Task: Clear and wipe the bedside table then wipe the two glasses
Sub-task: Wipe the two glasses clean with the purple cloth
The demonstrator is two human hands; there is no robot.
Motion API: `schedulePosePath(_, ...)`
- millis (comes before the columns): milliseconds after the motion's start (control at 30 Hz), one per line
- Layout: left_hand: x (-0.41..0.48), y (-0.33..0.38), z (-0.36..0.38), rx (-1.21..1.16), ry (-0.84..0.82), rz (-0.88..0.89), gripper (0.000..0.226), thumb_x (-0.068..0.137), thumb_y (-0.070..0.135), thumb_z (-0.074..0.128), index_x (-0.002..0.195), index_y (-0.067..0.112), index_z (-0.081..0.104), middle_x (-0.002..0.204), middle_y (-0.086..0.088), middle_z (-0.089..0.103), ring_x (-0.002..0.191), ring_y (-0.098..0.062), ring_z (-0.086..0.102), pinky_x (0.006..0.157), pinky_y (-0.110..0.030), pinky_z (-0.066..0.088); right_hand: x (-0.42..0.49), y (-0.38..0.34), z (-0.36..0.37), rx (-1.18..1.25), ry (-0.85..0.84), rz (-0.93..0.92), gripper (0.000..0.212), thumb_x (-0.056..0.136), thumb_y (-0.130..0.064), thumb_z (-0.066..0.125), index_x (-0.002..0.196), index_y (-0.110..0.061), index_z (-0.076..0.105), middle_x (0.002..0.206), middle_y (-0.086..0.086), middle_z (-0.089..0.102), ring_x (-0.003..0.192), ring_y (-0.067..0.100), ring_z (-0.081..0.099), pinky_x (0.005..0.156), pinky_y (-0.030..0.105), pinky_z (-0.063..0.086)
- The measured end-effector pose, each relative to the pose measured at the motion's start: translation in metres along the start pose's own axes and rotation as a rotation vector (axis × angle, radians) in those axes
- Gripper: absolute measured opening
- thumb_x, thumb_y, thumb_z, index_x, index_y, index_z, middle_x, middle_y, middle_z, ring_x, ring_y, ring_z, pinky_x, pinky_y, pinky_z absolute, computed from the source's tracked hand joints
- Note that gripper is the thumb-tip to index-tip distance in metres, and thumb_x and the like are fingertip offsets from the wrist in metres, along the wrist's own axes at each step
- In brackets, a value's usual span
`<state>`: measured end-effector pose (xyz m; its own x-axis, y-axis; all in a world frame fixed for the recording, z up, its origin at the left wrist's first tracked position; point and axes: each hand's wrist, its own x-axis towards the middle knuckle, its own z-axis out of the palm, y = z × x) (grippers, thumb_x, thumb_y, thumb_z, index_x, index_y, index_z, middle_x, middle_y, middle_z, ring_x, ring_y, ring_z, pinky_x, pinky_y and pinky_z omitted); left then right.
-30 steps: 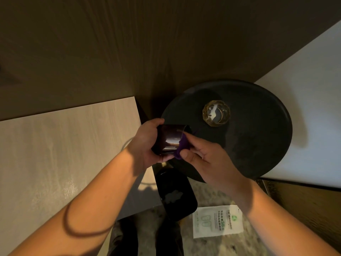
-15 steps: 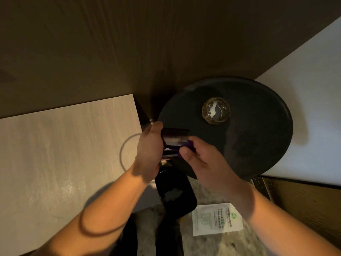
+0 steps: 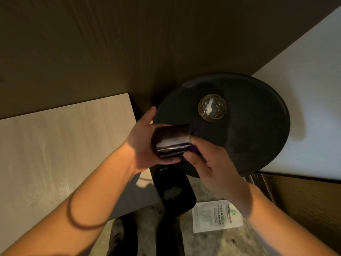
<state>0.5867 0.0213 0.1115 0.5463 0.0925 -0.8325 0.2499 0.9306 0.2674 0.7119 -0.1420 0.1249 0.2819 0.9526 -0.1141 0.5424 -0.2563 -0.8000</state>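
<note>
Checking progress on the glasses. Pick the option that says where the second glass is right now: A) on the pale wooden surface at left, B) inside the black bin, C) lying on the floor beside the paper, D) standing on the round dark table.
D: the second glass stands upright on the round dark table, apart from both hands, while the left hand holds the other glass.

Bare forearms without sleeves, a thin dark band (image 3: pixel 83 225) round the left forearm, dark trousers (image 3: pixel 127 237) below.
</note>
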Motion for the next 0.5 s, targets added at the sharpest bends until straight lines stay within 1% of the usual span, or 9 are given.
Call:
schedulePosePath(33,0.001,0.002,0.004,0.035,0.051,-0.044,0.069,0.098,0.070,0.042,0.128,0.015,0.070,0.116,-0.018,0.077,0.110,-0.037,0.069,0.092,-0.057,0.055,-0.001,0.002,0.001,-0.077,-0.015,-0.040,0.032,0.103,-0.027,0.053,0.130,-0.014,0.062,0.112,-0.013,0.067,0.101,-0.002,0.064,0.086,0.007,0.045)
schedulePosePath(100,0.002,-0.002,0.018,0.102,0.196,-0.043,0.053,0.102,0.059,0.048,0.124,0.015,0.066,0.101,-0.015,0.077,0.091,-0.032,0.072,0.073,-0.045,0.056,-0.002,0.002,0.004,-0.098,-0.037,-0.022,0.038,0.102,-0.035,0.048,0.129,-0.012,0.062,0.109,-0.009,0.069,0.096,-0.001,0.064,0.082,0.004,0.044)
schedulePosePath(200,0.007,-0.011,0.031,0.173,0.372,0.108,0.032,0.103,0.038,0.053,0.117,0.011,0.063,0.102,-0.015,0.073,0.082,-0.028,0.071,0.060,-0.035,0.056,-0.004,0.002,0.006,0.043,0.009,0.116,0.032,0.105,-0.029,0.049,0.127,-0.012,0.065,0.105,-0.010,0.074,0.097,0.001,0.069,0.080,0.009,0.051)
schedulePosePath(233,0.009,-0.014,0.032,0.223,0.398,0.202,0.027,0.104,0.032,0.052,0.113,0.009,0.063,0.103,-0.014,0.072,0.082,-0.026,0.069,0.062,-0.034,0.056,-0.004,0.001,0.005,0.095,0.022,0.177,0.027,0.106,-0.023,0.050,0.126,-0.014,0.066,0.100,-0.014,0.075,0.095,-0.002,0.070,0.078,0.010,0.051)
schedulePosePath(300,0.015,-0.023,0.032,0.407,0.422,0.423,0.024,0.104,0.025,0.048,0.108,0.009,0.065,0.105,-0.007,0.068,0.089,-0.023,0.065,0.077,-0.036,0.055,-0.003,-0.004,0.003,0.240,0.025,0.294,0.023,0.107,-0.016,0.050,0.119,-0.014,0.070,0.089,-0.020,0.075,0.088,-0.006,0.069,0.076,0.010,0.051)
schedulePosePath(333,0.016,-0.029,0.032,0.496,0.443,0.529,0.025,0.105,0.024,0.046,0.108,0.011,0.067,0.104,-0.002,0.069,0.092,-0.021,0.065,0.081,-0.036,0.053,-0.002,-0.004,0.001,0.393,0.021,0.358,0.024,0.107,-0.015,0.050,0.117,-0.010,0.071,0.091,-0.016,0.077,0.092,-0.002,0.071,0.081,0.013,0.053)
schedulePosePath(367,0.016,-0.036,0.032,0.579,0.458,0.651,0.025,0.106,0.025,0.045,0.107,0.015,0.067,0.101,0.001,0.069,0.090,-0.017,0.065,0.081,-0.033,0.053,-0.001,-0.004,-0.002,0.625,0.027,0.443,0.026,0.106,-0.015,0.049,0.116,-0.006,0.072,0.100,-0.005,0.080,0.101,0.007,0.074,0.090,0.022,0.057)
schedulePosePath(433,0.016,-0.050,0.029,0.761,0.455,1.012,0.025,0.106,0.027,0.042,0.106,0.018,0.065,0.095,0.002,0.066,0.084,-0.011,0.063,0.072,-0.022,0.049,0.002,-0.006,-0.010,1.114,0.086,0.627,0.028,0.100,-0.015,0.052,0.113,0.000,0.072,0.114,0.017,0.077,0.112,0.027,0.073,0.097,0.038,0.059)
schedulePosePath(500,0.026,-0.059,0.019,0.877,0.374,1.274,0.031,0.106,0.028,0.040,0.115,0.010,0.064,0.101,-0.001,0.065,0.087,-0.011,0.062,0.074,-0.018,0.046,0.003,-0.007,-0.015,1.285,0.127,0.696,0.025,0.098,-0.015,0.056,0.109,0.000,0.073,0.118,0.022,0.075,0.113,0.031,0.073,0.095,0.041,0.059)
